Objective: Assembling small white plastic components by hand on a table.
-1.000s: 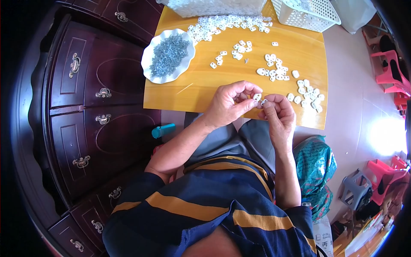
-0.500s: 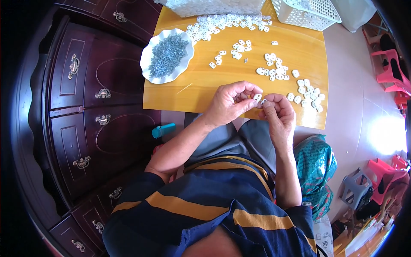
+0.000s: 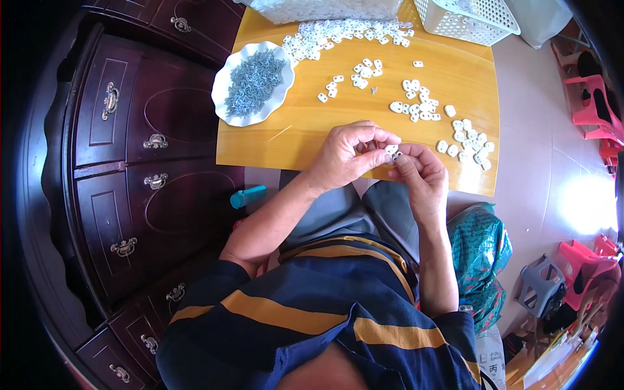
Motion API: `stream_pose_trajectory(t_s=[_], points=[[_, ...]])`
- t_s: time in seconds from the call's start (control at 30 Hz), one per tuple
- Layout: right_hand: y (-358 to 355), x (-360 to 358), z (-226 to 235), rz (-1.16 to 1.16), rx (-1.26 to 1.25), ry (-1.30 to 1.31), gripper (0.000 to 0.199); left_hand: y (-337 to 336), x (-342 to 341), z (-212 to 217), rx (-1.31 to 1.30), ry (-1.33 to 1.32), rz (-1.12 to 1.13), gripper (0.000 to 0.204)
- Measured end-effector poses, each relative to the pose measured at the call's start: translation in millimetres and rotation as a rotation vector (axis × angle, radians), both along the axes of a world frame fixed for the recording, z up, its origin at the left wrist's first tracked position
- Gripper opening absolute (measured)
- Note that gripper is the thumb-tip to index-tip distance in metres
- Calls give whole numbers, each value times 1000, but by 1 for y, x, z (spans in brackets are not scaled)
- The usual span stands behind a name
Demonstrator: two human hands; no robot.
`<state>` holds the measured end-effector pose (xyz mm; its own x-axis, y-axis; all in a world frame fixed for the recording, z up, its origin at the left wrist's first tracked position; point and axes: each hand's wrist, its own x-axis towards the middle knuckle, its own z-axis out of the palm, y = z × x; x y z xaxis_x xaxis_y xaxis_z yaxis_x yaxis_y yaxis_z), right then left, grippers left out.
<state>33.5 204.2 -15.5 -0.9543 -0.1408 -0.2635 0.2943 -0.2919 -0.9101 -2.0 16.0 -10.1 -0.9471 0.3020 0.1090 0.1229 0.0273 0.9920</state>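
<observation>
A small white piece [image 3: 391, 149] is above the near edge of the table [image 3: 299, 146]; I pinch it in my left hand [image 3: 351, 156]. My right hand [image 3: 426, 179] pinches a second small part [image 3: 398, 156] beside it, shape unclear. Loose white pieces [image 3: 426, 107] lie on the table's right side; a scalloped dish [image 3: 276, 97] stands at its left edge.

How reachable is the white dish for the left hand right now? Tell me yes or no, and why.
Probably yes: the way from the left hand to the white dish looks free, across the tabletop past a thin pale streak. That hand is pinching a small white piece, though.
</observation>
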Motion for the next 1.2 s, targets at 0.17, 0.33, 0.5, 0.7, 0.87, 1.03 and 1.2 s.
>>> stream_pose_trajectory(t_s=[0.17, 0.33, 0.5, 0.7, 0.87, 1.03, 1.2], points=[[0, -1, 0, 20, -41, -13, 17, -2, -2, 4, -32, 20, -45, 19], [-2, -2, -2, 13, -55, -28, 16, -3, -3, 4, -33, -2, -57, 18], [-6, -2, 2, 7, -50, -45, 18, -3, -4, 6, -36, -2, -71, 22], [-5, -5, 3, 17, -40, -63, 19, -2, -4, 10, -119, 54, -76, 30], [-12, -8, 13, -26, -103, -101, 18, 12, 3, 26, -367, 369, 62, 41], [-13, -6, 6, -7, -201, -76, 18, 12, 2, 17, -556, 621, 144, 32], [-11, -6, 2, -25, -258, -164, 24, 11, 2, 18, -533, 593, 136, 28]])
